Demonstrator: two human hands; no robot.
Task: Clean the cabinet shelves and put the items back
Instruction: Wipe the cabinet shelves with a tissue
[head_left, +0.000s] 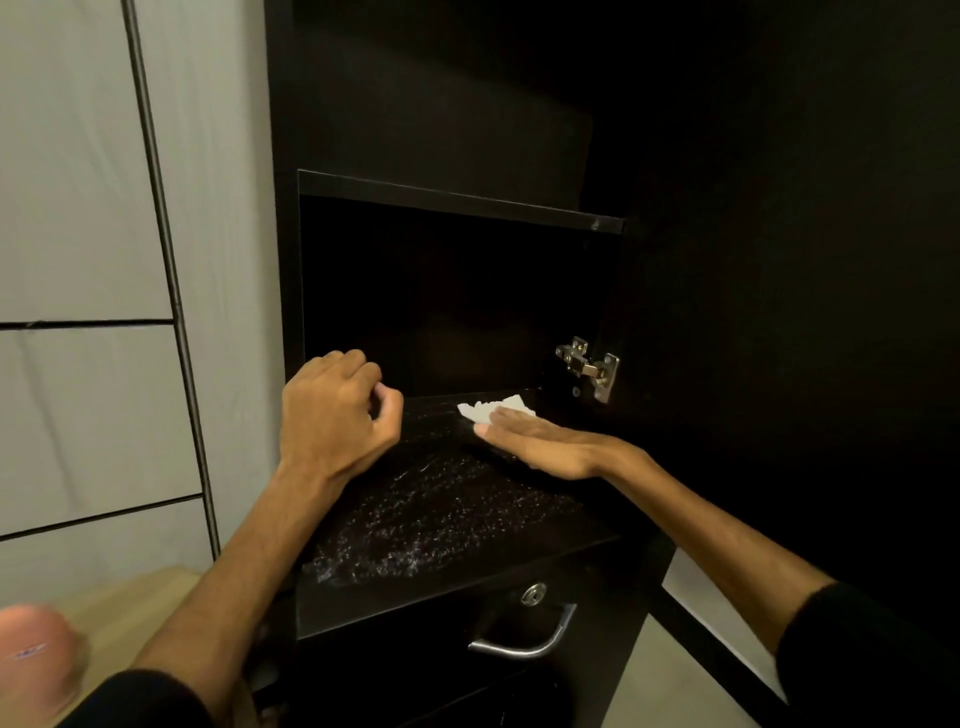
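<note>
A dark cabinet stands open, and its lower shelf (441, 525) glistens with wet streaks and droplets. My right hand (535, 441) lies flat, palm down, at the back right of that shelf, pressing a white cloth (493, 408) onto the surface. The cloth pokes out beyond my fingertips. My left hand (337, 410) hovers at the cabinet's left edge with its fingers curled loosely and nothing visible in it. An upper shelf (457, 202) above is bare and dark.
The open cabinet door (805, 312) hangs at the right on a metal hinge (589, 366). Below the shelf is a drawer with a lock (533, 594) and a curved metal handle (524, 642). A pale wall is at left. A blurred pinkish object (34, 660) sits on a light wooden surface at bottom left.
</note>
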